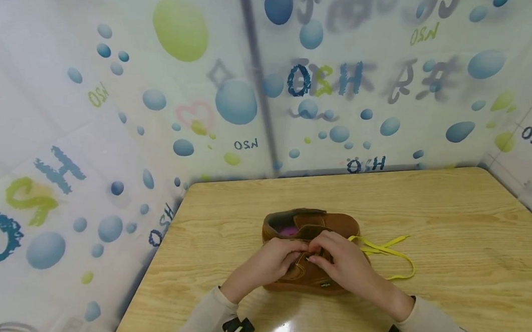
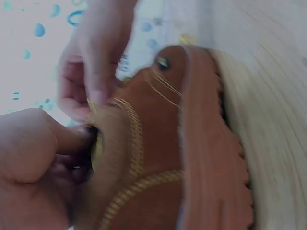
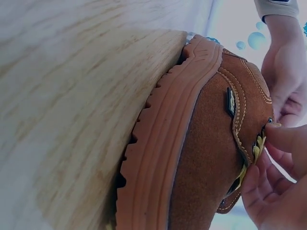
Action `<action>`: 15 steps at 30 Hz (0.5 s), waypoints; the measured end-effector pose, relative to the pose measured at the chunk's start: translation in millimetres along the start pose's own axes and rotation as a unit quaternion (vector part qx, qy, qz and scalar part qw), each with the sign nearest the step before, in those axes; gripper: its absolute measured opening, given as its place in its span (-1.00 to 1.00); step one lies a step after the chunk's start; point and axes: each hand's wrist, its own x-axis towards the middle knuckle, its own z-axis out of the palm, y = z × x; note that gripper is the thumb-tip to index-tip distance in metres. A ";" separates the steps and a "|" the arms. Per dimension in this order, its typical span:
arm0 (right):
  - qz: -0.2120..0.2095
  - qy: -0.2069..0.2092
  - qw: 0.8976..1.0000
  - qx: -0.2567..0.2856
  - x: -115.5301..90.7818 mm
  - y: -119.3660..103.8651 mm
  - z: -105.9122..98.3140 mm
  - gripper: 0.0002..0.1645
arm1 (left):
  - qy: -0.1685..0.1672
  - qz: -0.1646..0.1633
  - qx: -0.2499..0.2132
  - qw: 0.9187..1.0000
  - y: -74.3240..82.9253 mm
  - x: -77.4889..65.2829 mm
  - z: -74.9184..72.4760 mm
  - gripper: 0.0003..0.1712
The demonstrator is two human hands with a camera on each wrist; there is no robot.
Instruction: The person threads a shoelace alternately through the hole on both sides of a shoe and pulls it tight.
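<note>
Closest to my head camera, the right sleeve (image 1: 438,323) comes in from the lower right and the left sleeve (image 1: 206,316) from the bottom, left of centre, each with a black clip (image 1: 246,329) at the cuff. I follow them up to the two hands, which meet just below the centre of the frame on a brown shoe (image 1: 310,274). The shoe rests on its sole (image 3: 158,143) on the table (image 1: 470,237), toe to the right. The left hand (image 1: 270,264) has its fingers bent in and its thumb over the edge of the shoe's upper, gripping it. The right hand (image 1: 347,260) is drawn nearly closed at that same edge; it seems to pinch the yellow lace (image 1: 381,248) there, though my left wrist view is too blurred to show the fingertips clearly. More of the lace lies looped on the table, right of the toe. A purple patch (image 1: 288,231) shows above the left hand, in a dark-lined opening. My right wrist view gives me a small dark tag (image 3: 230,101) on the shoe's side, right of the ridged sole. A pale sheet (image 1: 367,136) with blue and green drops fills the top of the head view.
</note>
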 end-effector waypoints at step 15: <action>-0.017 -0.011 0.999 -0.043 -3.5 -0.5 -2.3 -0.79 | 0.132 -0.009 0.076 0.988 25.8 -1.4 2.5 -0.95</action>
